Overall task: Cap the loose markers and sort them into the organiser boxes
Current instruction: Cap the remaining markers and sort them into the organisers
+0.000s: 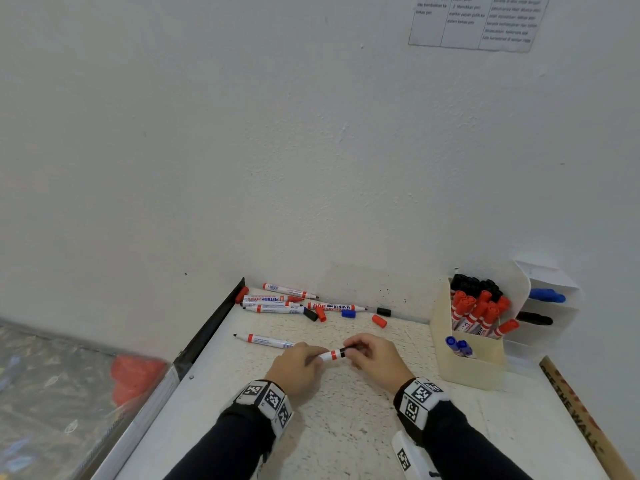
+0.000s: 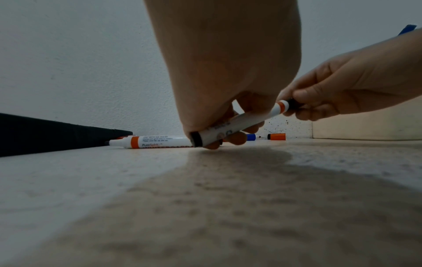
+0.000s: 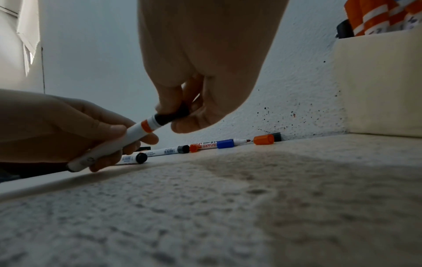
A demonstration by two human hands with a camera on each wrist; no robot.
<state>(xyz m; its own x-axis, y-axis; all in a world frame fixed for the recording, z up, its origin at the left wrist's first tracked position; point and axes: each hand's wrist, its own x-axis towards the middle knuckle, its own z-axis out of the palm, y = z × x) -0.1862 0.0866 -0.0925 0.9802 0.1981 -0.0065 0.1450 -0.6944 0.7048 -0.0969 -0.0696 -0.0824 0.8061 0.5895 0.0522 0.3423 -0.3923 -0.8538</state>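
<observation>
White wall backs a speckled pale table (image 1: pixel 346 427) whose left side ends at a dark raised edge strip (image 1: pixel 211 327). Above the table's middle, the left hand (image 1: pixel 294 370) grips the white barrel of a marker (image 1: pixel 330 355) with an orange band, its rear end tilted down close to the surface, while the right hand (image 1: pixel 375 358) pinches a black cap (image 3: pixel 172 115) at the marker's tip; how far the cap is seated is hard to tell. Another uncapped marker (image 1: pixel 265 341) lies just behind the left hand. More loose markers (image 1: pixel 277 301) and caps (image 1: pixel 379 321) lie along the wall. At right, the cream organiser box (image 1: pixel 471 368) holds upright red, black and blue markers, with bare tabletop between it and the hands.
</observation>
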